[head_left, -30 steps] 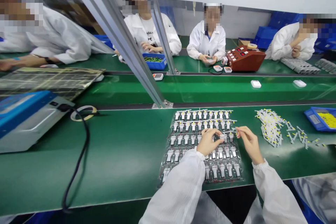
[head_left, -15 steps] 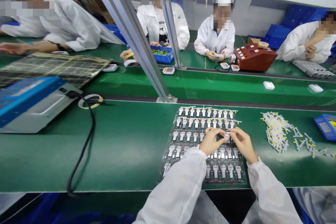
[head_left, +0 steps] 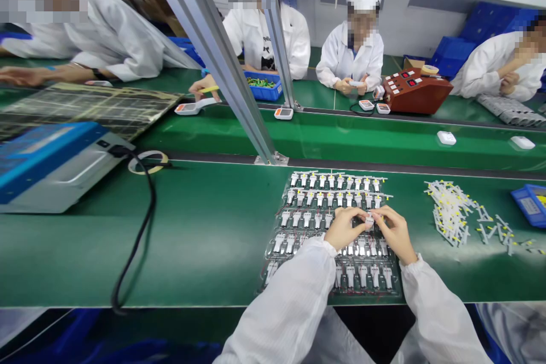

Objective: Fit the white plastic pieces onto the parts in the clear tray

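Over the third row of a clear plastic tray (head_left: 335, 296), my left hand (head_left: 344, 228) and my right hand (head_left: 396, 232) meet at their fingertips. Pinched between them is a small white plastic part (head_left: 369, 219), mostly covered by the fingers. Rows of similar white parts (head_left: 363, 277) with thin red wires fill the tray under my wrists. Along its two far rows, thin white strips with yellow bits (head_left: 341, 173) lie across the parts. To the right of my right hand is a loose pile of white-and-yellow strips (head_left: 450, 213).
A blue bin (head_left: 531, 207) stands at the right edge. On the left are a blue-and-grey machine (head_left: 63, 170), its black cable (head_left: 150, 222) and a tape roll (head_left: 147, 162). A metal post (head_left: 213, 62) rises before the green conveyor (head_left: 362, 139). Co-workers sit beyond it.
My hands stay almost in place, fingers shifting slightly on the white part. White devices on the conveyor have moved right. Across the line, a co-worker's hand has moved left with a white device.
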